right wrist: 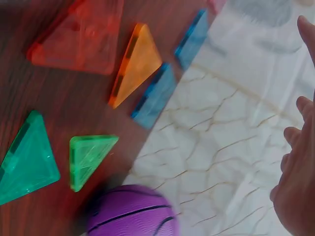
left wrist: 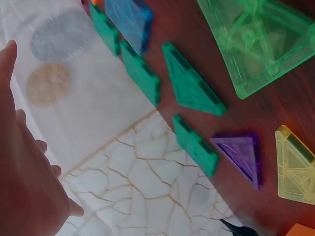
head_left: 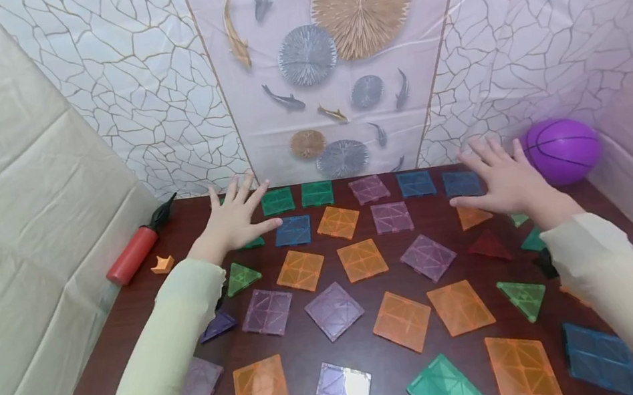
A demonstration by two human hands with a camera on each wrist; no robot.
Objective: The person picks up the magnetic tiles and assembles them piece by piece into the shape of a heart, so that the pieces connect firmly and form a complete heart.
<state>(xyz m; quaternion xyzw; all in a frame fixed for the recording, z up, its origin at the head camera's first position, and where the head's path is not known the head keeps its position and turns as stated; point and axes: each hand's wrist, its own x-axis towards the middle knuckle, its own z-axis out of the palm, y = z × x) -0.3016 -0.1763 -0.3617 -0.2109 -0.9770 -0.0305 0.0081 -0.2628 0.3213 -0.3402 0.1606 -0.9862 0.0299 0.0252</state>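
My left hand (head_left: 233, 221) has its fingers spread over the back left of the table and holds nothing. Close by it lie a green square tile (head_left: 277, 201), a blue square tile (head_left: 293, 230) and a light green triangle tile (head_left: 242, 277). My right hand (head_left: 505, 181), fingers also spread and holding nothing, is at the back right beside a purple ball (head_left: 562, 151). A blue tile (head_left: 462, 184), an orange triangle tile (right wrist: 136, 66) and a red triangle tile (head_left: 490, 245) are near it. In the wrist views both hands appear raised above the tiles.
Several orange, purple, green and blue see-through tiles lie flat across the dark wooden table (head_left: 189, 327). At the left edge are a red hand pump (head_left: 133, 253) with a black nozzle and a small orange piece (head_left: 163, 265). Patterned cloth (head_left: 154, 78) hangs behind the table.
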